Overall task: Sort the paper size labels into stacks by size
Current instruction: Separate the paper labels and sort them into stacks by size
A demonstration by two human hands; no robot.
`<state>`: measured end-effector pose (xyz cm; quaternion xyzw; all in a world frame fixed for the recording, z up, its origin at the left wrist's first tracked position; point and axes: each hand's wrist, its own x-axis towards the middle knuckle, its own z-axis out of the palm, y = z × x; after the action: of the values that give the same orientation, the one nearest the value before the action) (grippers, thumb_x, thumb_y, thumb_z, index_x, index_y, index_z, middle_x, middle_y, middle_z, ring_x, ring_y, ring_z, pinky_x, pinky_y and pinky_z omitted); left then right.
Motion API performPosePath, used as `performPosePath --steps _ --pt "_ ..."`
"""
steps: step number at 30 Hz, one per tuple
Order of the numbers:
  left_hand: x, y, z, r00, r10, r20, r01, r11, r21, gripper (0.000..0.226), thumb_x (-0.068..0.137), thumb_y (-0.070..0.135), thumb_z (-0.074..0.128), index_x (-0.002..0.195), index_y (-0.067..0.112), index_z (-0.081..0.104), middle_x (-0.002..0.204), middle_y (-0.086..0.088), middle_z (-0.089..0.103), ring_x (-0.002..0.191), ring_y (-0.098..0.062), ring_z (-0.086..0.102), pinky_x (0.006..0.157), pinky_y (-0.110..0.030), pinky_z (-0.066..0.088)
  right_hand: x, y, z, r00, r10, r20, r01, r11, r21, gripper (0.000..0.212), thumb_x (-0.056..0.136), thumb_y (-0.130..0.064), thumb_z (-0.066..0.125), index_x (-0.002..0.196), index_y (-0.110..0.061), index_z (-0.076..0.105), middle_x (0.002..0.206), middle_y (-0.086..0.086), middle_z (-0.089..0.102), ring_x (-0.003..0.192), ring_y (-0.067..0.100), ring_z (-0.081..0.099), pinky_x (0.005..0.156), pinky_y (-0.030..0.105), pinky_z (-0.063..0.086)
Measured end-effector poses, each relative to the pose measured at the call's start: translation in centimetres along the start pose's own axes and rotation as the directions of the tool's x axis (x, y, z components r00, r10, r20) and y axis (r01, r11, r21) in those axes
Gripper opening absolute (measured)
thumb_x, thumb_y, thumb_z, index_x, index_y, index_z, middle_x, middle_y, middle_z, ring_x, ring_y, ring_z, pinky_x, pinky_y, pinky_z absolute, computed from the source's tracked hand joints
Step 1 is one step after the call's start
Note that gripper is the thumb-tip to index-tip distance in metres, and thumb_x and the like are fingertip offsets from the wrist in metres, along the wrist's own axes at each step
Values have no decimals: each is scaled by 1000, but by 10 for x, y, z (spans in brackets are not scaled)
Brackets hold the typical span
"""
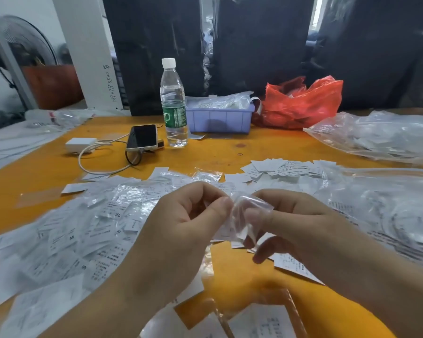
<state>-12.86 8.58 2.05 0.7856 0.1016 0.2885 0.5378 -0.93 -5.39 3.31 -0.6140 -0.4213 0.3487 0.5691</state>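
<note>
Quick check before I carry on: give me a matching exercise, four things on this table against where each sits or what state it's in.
Things:
1. bottle
2. phone
3. red bag
4. clear sleeve

Places or states:
A. crumpled at the table's far edge, right of the blue bin
B. pinched between left hand and right hand
C. upright, capped, just left of the blue bin
D. lying screen up, cable attached

Pairs: 1-C, 2-D, 3-A, 4-B

L grip (pixel 181 215) & R grip (pixel 286 220) both pinching, fingers curled.
</note>
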Motion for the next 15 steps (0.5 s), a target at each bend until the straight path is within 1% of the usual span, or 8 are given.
performPosePath --steps 2,5,7,9,11,12,13,15 --pt "-2 0 4 1000 7 -7 -7 1000 6 20 80 45 58 82 29 71 74 -9 66 71 -26 61 60 -28 51 -3 4 4 999 38 6 -39 997 72 25 79 -28 64 89 -5 70 79 1 67 71 17 62 64 30 54" --pt "-4 1 8 999 -2 38 3 1000 -24 18 82 42 58 82 27 69 72 -8 67 68 -23 66 64 -32 55 -6 6 10 998 62 17 -63 987 145 26 79 -27 66 89 -3 70 83 9 69 68 18 61 63 31 53" --pt "-4 2 9 999 -2 45 3 999 -33 17 83 41 59 82 27 68 71 -8 67 68 -25 66 67 -39 56 -8 5 10 998 61 -4 -59 985 162 24 78 -26 68 86 -4 71 79 9 69 65 17 61 60 29 53" --pt "-6 2 11 1000 -3 28 4 1000 -30 16 82 41 59 82 27 68 70 -10 65 69 -32 63 70 -51 53 -9 3 9 997 70 -40 -63 985 162 21 77 -23 74 84 -3 70 74 9 69 63 17 60 59 28 53" --pt "-8 3 12 1000 -17 7 17 1000 -12 16 81 42 59 83 29 68 71 -12 64 71 -35 62 70 -54 52 -9 3 8 994 86 -68 -75 986 148 22 74 -24 77 78 -4 70 73 10 67 63 17 59 58 28 52" --pt "-8 3 12 1000 -15 -7 15 1000 -6 15 82 42 59 83 30 68 70 -10 66 69 -31 64 68 -50 55 -9 3 8 993 84 -89 -71 988 137 18 71 -25 75 74 -8 70 72 10 66 62 18 59 59 29 51" --pt "-7 2 11 999 -7 -31 7 1000 0 12 85 41 61 83 31 68 71 -6 68 68 -25 66 65 -41 59 -10 3 9 989 81 -122 -66 990 123 13 69 -25 73 70 -13 70 71 11 66 62 19 59 60 33 49" --pt "-6 0 8 994 3 -107 -2 1000 12 12 93 33 62 83 33 68 72 1 70 64 -13 67 62 -25 57 -9 3 7 979 69 -190 -44 990 134 7 71 -19 72 66 -16 69 69 11 66 61 21 60 60 36 48"
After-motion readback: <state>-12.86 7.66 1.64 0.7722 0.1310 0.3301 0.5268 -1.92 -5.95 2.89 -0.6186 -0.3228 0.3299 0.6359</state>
